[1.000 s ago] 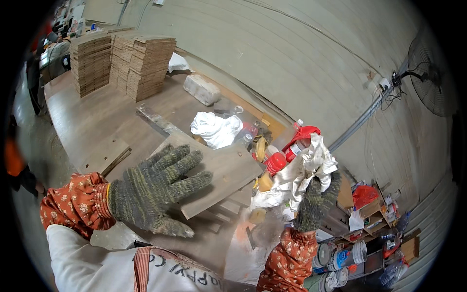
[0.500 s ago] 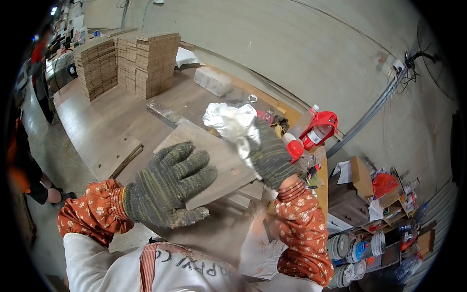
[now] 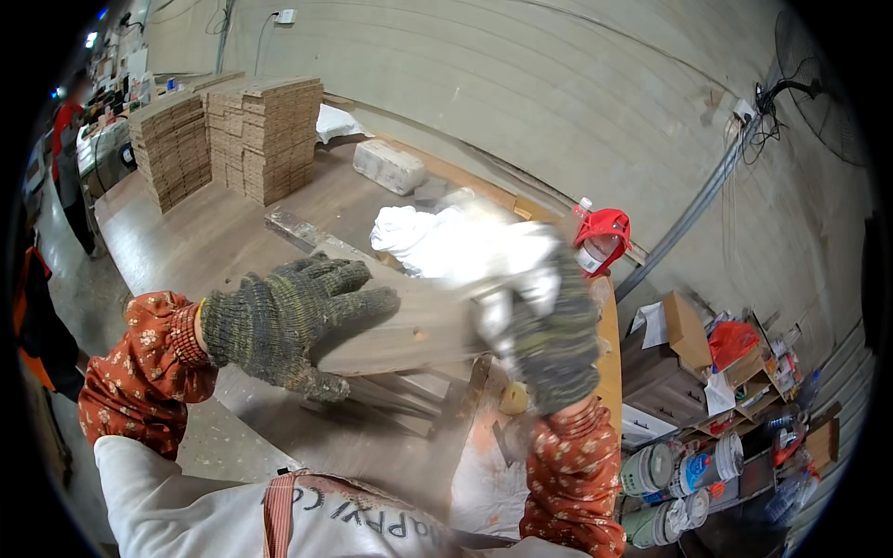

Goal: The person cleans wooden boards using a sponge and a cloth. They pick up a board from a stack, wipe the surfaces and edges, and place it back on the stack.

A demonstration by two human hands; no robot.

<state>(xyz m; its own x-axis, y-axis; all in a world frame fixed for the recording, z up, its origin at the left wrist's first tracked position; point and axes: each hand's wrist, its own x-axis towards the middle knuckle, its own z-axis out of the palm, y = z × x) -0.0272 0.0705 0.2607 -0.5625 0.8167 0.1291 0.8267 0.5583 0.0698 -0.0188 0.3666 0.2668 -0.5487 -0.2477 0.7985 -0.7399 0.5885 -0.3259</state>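
Observation:
A wood-grain board (image 3: 423,321) lies tilted before me on top of other pieces. My left hand (image 3: 293,321), in a dark green-grey knitted glove, rests against its left end with fingers stretched out and thumb apart. Over the board's right end is my right hand (image 3: 555,349), gloved alike and smeared by motion. It holds a white cloth (image 3: 456,244), bunched and trailing to the left across the far edge of the board. The fingertips of this hand are hidden by blur and cloth. Beneath the board, narrow wooden strips (image 3: 395,398) show.
Tall stacks of boards (image 3: 265,139) stand at the table's far left. A wrapped white block (image 3: 389,167) sits behind the cloth. To the right are a bottle in a red bag (image 3: 603,244) and, beyond the table, several paint buckets (image 3: 648,468). Another person (image 3: 46,325) is at the left.
My right hand has moved toward me and slightly right, drawing the cloth over the board's right part. My left hand has shifted left and turned flatter. The whole view has tilted slightly.

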